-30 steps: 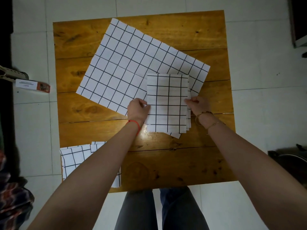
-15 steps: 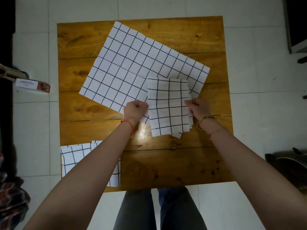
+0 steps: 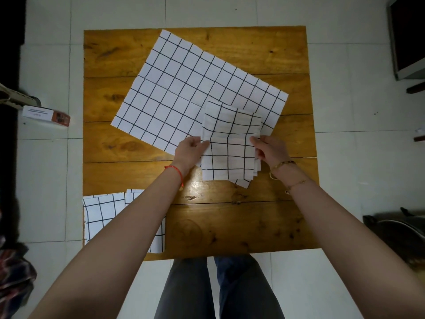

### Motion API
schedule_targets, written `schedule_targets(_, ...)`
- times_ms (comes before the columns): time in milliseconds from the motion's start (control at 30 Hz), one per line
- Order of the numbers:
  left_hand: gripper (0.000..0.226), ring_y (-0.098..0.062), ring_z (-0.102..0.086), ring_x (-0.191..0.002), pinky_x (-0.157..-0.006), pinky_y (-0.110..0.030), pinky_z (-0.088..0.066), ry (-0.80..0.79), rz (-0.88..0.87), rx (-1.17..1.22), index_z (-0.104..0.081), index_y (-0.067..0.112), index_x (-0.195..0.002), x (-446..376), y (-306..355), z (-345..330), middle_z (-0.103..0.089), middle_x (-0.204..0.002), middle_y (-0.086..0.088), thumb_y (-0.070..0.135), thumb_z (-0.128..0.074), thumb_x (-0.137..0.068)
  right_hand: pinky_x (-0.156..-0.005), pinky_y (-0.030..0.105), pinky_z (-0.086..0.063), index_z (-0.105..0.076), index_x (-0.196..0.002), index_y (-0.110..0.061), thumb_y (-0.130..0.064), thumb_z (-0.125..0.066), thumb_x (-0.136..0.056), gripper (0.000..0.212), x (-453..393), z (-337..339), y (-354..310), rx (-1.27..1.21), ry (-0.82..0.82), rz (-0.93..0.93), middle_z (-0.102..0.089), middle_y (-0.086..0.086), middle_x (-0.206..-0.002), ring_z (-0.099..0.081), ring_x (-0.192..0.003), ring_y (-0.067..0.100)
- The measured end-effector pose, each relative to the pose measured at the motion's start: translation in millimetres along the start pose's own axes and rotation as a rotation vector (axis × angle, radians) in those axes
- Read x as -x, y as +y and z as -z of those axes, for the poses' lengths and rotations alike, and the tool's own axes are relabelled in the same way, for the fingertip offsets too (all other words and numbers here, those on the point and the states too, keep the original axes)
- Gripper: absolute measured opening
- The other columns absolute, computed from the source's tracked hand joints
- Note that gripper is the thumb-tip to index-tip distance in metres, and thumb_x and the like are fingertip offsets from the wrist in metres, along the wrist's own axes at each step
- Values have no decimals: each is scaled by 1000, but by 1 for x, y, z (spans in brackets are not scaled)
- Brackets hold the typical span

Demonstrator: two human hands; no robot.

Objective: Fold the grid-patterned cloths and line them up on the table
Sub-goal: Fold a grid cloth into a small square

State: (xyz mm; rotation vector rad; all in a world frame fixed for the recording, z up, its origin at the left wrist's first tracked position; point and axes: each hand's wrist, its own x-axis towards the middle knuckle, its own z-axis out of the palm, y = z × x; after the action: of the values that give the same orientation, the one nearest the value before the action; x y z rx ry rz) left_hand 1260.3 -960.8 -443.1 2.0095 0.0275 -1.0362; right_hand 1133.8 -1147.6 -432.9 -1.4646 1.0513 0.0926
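The folded grid cloth [image 3: 230, 143] is bending across its middle where a second ago it was lying as a flat rectangle: its far half is now tilting up and skewing to the left while its near layers are fanning out at the right corner. The left hand [image 3: 187, 153] and the right hand [image 3: 270, 150] are pinching it at mid-height on either side, slightly farther up its edges than before.

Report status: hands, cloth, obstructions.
Left hand and right hand grip small folded grid-patterned cloth by its sides. Large unfolded grid-patterned cloth lies beneath. No obstruction.
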Motion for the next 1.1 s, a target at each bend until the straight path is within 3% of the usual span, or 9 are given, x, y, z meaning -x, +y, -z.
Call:
schedule_targets(100, 34, -13, -41, -59, -65, -26, -36, 60, -20, 5, -46, 20, -60, 2, 2, 2, -42, -58, 5, 30, -64, -88, -55, 27, -40, -60, -79, 1, -24, -64, -89, 27, 2, 1, -3, -21, 3, -7, -48, 6, -55, -42, -50, 15)
schedule_targets(267, 46, -14, -27, -57, -59, -28, -24, 4, -106, 41, -36, 13, -54, 9, -4, 14, -29, -55, 2, 28, -61, -90, -57, 25, -37, -49, -58, -17, -27, -66, -87, 36, 6, 3, -2, 12, 98, -7, -46, -1, -57, -42, -54, 12)
schedule_targets(367, 41, -15, -38, -66, -67, -29, -34, -57, -147, 174, -55, -5, -69, 20, -3, 23, -41, -66, -4, 29, -65, -90, -72, 27, -45, -60, -79, -20, -35, -67, -85, 18, 10, 3, -1, 30, 164, 1, -58, 0, -77, -54, -77, 15)
schedule_targets(467, 17, -8, -58, -84, -84, -26, -46, 8, -251, 235, -71, 9, -79, 34, 6, 29, -64, -91, 2, 24, -69, -87, -77, 17, -47, -63, -108, -11, -35, -66, -86, 33, 17, 2, -7, 65, 230, 74, -62, 8, -108, -56, -102, 20)
schedule_targets(567, 9, -2, -52, -119, -100, -29, -45, 120, -445, 188, -73, 13, -85, 46, 14, 39, -57, -129, 5, 22, -71, -86, -96, 29, -44, -63, -94, -23, -36, -68, -84, 17, 29, 1, -18, 61, 298, 218, -57, 4, -128, -50, -119, 17)
schedule_targets(667, 10, -10, -46, -132, -110, -37, -37, 153, -597, 195, -73, 8, -87, 59, 22, 47, -55, -135, 6, 18, -71, -86, -95, 23, -45, -65, -104, -20, -29, -68, -86, 20, 45, 1, -30, -66, 309, 284, -61, -3, -123, -54, -116, 4)
schedule_targets(733, 9, -13, -56, -122, -107, -37, -40, 132, -608, 247, -71, 5, -86, 68, 29, 50, -66, -121, 0, 14, -70, -87, -82, 12, -47, -67, -104, -12, -22, -66, -87, 19, 49, 1, -35, -189, 298, 297, -68, -14, -101, -60, -96, -6)
schedule_targets(867, 11, -11, -63, -79, -80, -24, -51, 142, -476, 296, -70, 4, -89, 67, 27, 47, -68, -82, -7, 14, -70, -86, -60, 9, -39, -57, -65, -18, -26, -66, -87, 25, 44, -3, -34, -165, 304, 237, -54, -6, -62, -48, -58, -2)
schedule_targets(1100, 38, -4, -42, -64, -67, -8, -43, 38, -148, 109, -56, 3, -117, 24, -18, 30, -44, -76, 6, 13, -72, -84, -72, 24, -49, -60, -112, -8, -32, -65, -87, 35, 16, -19, 3, 95, 149, -50, -62, 1, -95, -58, -83, 12)
